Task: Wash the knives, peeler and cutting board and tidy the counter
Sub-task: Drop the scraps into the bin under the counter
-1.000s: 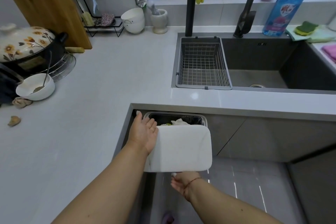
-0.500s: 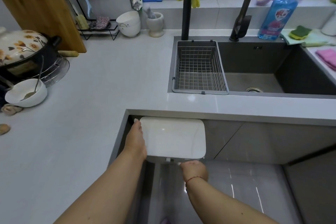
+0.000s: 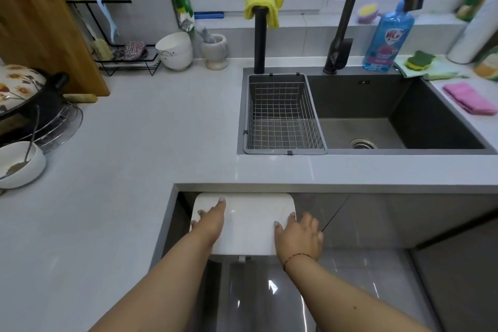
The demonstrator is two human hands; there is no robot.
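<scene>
Both hands lie flat with fingers spread, no grip closed on anything: the left hand (image 3: 211, 219) rests on the left part of a white bin lid (image 3: 248, 224), the right hand (image 3: 297, 236) on its right edge. The lid sits closed, in the lower centre of the frame, just under the overhang of the grey counter (image 3: 134, 143). A red string circles the right wrist.

Head view, remaining items: the sink (image 3: 377, 105) occupies the centre right, with a wire basket (image 3: 281, 116) set in its left end. No knife is identifiable. Behind the basket a black post carries a yellow cloth (image 3: 265, 1); a black faucet (image 3: 342, 35) rises to the right of it. A blue detergent bottle (image 3: 388, 38) stands at the upper right, a green sponge (image 3: 420, 59) beside it, and a pink cloth (image 3: 469, 98) at the right edge. At the left edge: a floral pot lid (image 3: 16, 86) and a white bowl (image 3: 18, 164) holding a spoon. A wooden board (image 3: 40, 21) leans upright at the upper left, next to a black wire rack (image 3: 121, 35), stacked white bowls (image 3: 176, 50) and a stone mortar (image 3: 215, 51).
</scene>
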